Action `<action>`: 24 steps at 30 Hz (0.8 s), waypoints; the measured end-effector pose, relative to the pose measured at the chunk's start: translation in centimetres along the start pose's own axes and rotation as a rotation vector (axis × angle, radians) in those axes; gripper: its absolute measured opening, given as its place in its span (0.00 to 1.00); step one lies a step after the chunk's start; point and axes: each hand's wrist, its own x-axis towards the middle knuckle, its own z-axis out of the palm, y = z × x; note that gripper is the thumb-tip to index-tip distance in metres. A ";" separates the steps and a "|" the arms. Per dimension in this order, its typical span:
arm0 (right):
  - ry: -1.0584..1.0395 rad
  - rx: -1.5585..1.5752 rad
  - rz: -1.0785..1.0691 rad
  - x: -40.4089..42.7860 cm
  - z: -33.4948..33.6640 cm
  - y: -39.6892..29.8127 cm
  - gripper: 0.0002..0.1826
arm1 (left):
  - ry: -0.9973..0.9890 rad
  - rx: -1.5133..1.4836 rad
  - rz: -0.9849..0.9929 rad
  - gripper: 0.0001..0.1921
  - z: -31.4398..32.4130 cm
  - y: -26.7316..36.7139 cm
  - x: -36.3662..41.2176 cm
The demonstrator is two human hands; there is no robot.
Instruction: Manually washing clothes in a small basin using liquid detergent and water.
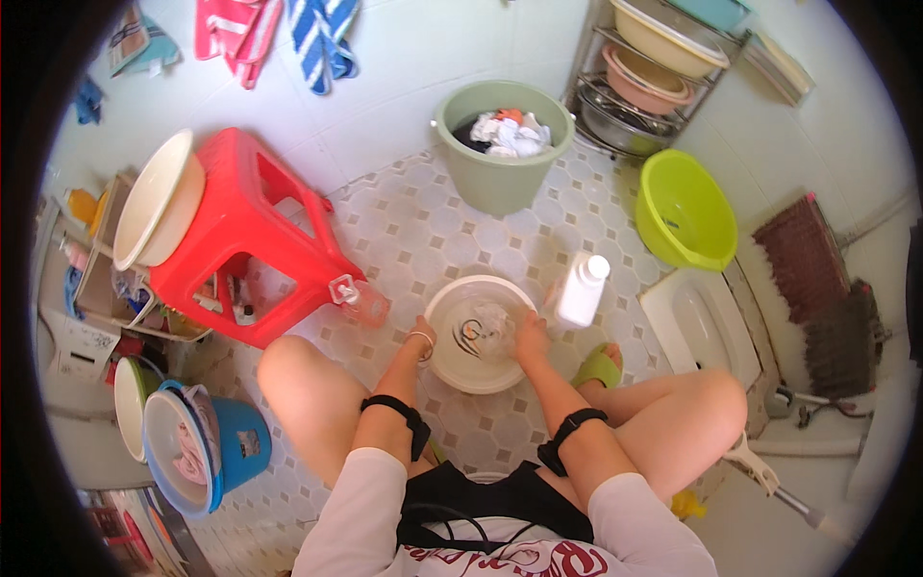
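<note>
A round whitish plastic basin (476,387) stands on the tiled floor between my feet. Clear water (448,328) lies in it, rippled or bubbly on the right side. Dark curved lines with a touch of orange show in the middle; I cannot tell whether they are a print. My left hand (422,336), with a bracelet at the wrist, grips the basin's left rim. On the opposite rim is my right hand (531,336), its fingers partly hidden. Just right of that hand stands a white capped plastic bottle (581,294). A clear pump bottle (366,303) with pinkish contents is left of the basin.
Ahead stands a grey-green bucket (497,177) of clothes. A red plastic stool (238,187) bearing a cream basin (169,209) is at left, above blue buckets (245,433). To the right are a lime-green basin (685,209), a squat toilet (696,317) and a basin rack (591,79).
</note>
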 end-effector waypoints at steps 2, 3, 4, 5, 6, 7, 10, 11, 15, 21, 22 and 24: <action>0.001 -0.025 -0.062 -0.3 -0.8 0.2 0.20 | 0.033 0.050 -0.001 0.18 0.1 0.2 -0.3; 0.004 -0.050 -0.104 -0.7 -1.0 0.0 0.18 | 0.029 0.079 0.016 0.18 -0.1 0.2 -0.1; -0.011 -0.057 -0.104 -1.1 -1.6 0.0 0.18 | 0.009 0.113 0.039 0.18 0.0 0.2 -0.3; -0.006 -0.041 -0.137 -1.0 -2.2 -0.2 0.17 | -0.004 0.111 0.024 0.18 -0.2 -0.1 -0.5; -0.002 -0.025 -0.167 -1.2 -2.5 -0.3 0.16 | -0.024 0.047 0.030 0.19 -0.7 -0.4 -0.5; -0.011 -0.034 -0.159 -1.0 -1.8 -0.1 0.16 | -0.043 -0.016 0.047 0.19 -1.0 -0.1 -0.6; 0.042 -0.275 -0.017 0.4 1.0 -0.8 0.16 | -0.032 0.026 0.094 0.19 -1.3 0.8 -0.9; 0.361 -0.343 -0.259 -0.2 1.4 -1.3 0.16 | -0.048 0.034 0.082 0.19 -1.1 0.6 -0.8; 0.007 -0.486 -0.701 -4.4 1.2 -6.6 0.10 | -0.023 -0.103 0.132 0.20 -0.6 -2.5 2.5; -1.564 -0.124 -0.242 -11.4 2.5 -6.2 0.12 | 0.322 -0.128 0.078 0.25 -1.1 1.8 -0.1; -1.679 -0.213 -0.345 -12.7 2.9 -5.1 0.13 | 0.357 -0.096 0.138 0.24 -1.6 2.5 -0.5; -1.826 -0.296 -0.448 -15.4 4.3 -2.9 0.15 | 0.453 -0.087 0.262 0.22 -2.7 3.0 -0.4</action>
